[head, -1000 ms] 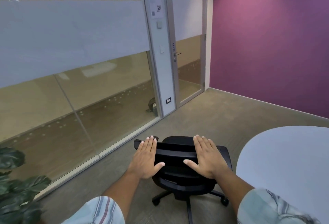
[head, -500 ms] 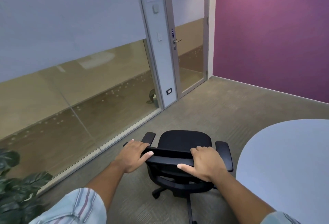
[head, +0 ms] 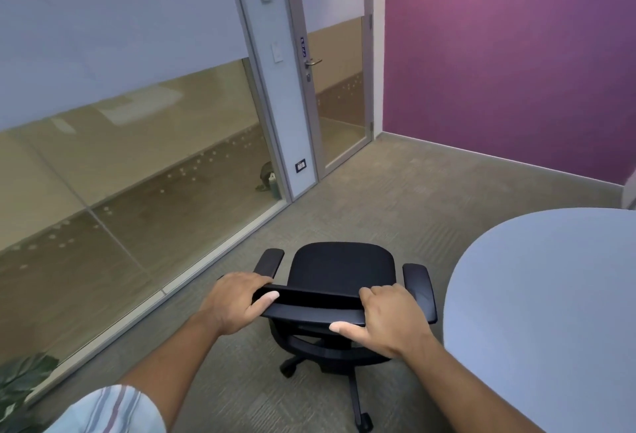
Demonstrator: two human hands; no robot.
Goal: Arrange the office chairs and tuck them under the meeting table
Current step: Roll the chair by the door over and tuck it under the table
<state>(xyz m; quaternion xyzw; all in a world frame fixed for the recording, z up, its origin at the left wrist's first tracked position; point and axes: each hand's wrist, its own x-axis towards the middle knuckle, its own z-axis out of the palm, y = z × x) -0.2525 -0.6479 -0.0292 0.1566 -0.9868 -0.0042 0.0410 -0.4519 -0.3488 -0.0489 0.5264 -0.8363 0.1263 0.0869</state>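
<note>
A black office chair [head: 342,269] on castors stands on the carpet just in front of me, its seat facing away toward the glass wall. My left hand [head: 234,302] grips the left end of the backrest's top edge. My right hand [head: 385,319] grips the right end, thumb underneath. The rounded pale grey meeting table [head: 550,295] fills the lower right; its edge lies just right of the chair's right armrest. The chair stands outside the table, beside its edge.
A glass partition with a frosted band runs along the left. A glass door [head: 337,88] stands in the far corner next to a purple wall [head: 509,54]. Plant leaves [head: 20,384] show at the lower left. Grey carpet stretches ahead of the chair.
My hands went from lying flat on the backrest to curling around its top edge. The chair rolled away from me, so more of its seat and both armrests show.
</note>
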